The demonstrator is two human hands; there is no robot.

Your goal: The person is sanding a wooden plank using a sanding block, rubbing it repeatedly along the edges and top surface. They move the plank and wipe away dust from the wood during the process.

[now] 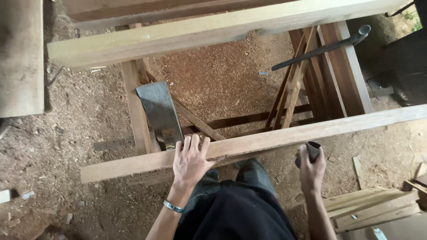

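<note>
Dark trousers [235,209] fill the bottom middle of the view, with one knee pushed up under a long pale plank [275,138] that runs across from lower left to upper right. On that plank the left hand [190,161] lies flat, fingers spread and gripping nothing, a metal bracelet [172,206] at its wrist. Just below the plank's near edge, the right hand [310,171] is closed around a small dark object [313,150] whose kind cannot be told. Beside the left fingertips a broad grey saw blade [159,113] leans against a wooden upright [135,106] of the trestle frame. Farther off, a second, thicker pale beam [200,31] crosses the top, and a dark metal rod [320,48] with a curled end rests slanted over reddish slats [293,84] on the right. Sawdust and chips cover the floor [80,115]. Stacked short boards [373,209] sit at lower right, with a pale blue scrap just beside them; no labels can be made out.
</note>
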